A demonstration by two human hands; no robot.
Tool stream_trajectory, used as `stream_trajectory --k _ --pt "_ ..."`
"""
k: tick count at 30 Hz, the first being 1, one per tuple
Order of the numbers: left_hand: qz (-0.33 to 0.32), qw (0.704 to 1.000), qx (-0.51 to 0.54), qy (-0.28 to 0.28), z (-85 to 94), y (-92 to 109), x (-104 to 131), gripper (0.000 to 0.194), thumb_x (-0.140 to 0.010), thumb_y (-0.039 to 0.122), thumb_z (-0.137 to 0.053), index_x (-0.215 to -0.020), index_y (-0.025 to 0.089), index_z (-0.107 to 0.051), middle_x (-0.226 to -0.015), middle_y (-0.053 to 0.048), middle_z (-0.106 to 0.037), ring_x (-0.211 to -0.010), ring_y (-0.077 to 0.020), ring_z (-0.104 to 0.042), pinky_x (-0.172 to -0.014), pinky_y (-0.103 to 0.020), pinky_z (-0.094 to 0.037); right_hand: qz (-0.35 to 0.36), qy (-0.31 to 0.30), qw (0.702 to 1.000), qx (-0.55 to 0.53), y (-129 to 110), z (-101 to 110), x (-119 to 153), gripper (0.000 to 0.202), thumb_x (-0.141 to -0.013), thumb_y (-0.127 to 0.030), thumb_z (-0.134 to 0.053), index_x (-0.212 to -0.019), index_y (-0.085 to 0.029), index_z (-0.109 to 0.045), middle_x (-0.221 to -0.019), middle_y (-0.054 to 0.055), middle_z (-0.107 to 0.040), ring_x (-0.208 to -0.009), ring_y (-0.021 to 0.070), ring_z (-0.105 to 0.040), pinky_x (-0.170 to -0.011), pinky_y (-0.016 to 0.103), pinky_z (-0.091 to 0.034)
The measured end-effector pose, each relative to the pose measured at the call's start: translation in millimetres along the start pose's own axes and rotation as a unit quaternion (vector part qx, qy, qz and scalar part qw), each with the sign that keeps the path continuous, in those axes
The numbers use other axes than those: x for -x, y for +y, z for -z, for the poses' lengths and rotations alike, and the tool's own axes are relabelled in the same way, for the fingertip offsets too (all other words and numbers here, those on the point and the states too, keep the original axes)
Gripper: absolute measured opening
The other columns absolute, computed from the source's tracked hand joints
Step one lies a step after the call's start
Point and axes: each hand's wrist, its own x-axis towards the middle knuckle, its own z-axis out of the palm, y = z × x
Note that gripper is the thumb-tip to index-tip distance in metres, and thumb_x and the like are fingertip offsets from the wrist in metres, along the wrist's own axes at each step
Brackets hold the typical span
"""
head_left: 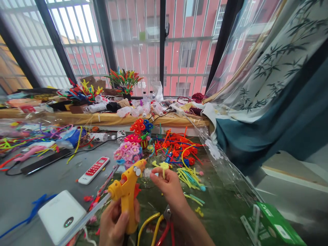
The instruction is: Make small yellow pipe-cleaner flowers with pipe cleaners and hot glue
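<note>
Pale yellow flower (164, 166) stands at the pinched fingertips of the right hand (169, 186), just right of the nozzle of the yellow glue gun (127, 191). Working well here probably means holding both steady, with the nozzle angled toward the flower and away from bare skin. The right thumb and fingers are nearly closed around the flower's underside; the left hand (112, 222) wraps firmly around the gun's handle, though whether the trigger is pressed cannot be told. Pliers (167, 214) lie below, between the hands; pink flowers (128, 151) stand beyond the nozzle, and loose stems (188, 178) lie rightward.
</note>
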Motion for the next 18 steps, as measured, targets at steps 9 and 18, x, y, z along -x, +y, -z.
stream_trajectory --k 9,18 --pt "-0.008 1.000 -0.013 -0.001 8.5 -1 -2 0.051 -0.066 0.068 -0.068 -0.073 0.018 -0.060 -0.050 0.001 -0.052 -0.045 -0.0118 -0.037 -0.043 -0.024 -0.030 0.008 0.005 1.000 0.025 0 7 4 0.044 -0.067 -0.057 -0.074 -0.075 -0.014 -0.067 -0.051 -0.012 -0.021 -0.048 0.0076 -0.018 -0.047 0.024 -0.014" --pt "-0.013 0.992 -0.069 0.104 21.9 12 5 0.041 -0.071 0.062 -0.065 -0.071 0.022 -0.056 -0.038 0.007 -0.034 -0.035 -0.0123 -0.033 -0.035 -0.023 -0.028 0.031 -0.073 0.974 0.214 3 1 14 0.011 -0.070 -0.021 -0.069 -0.059 -0.018 -0.071 -0.049 -0.006 -0.044 -0.049 0.0106 -0.033 -0.050 0.024 -0.021"
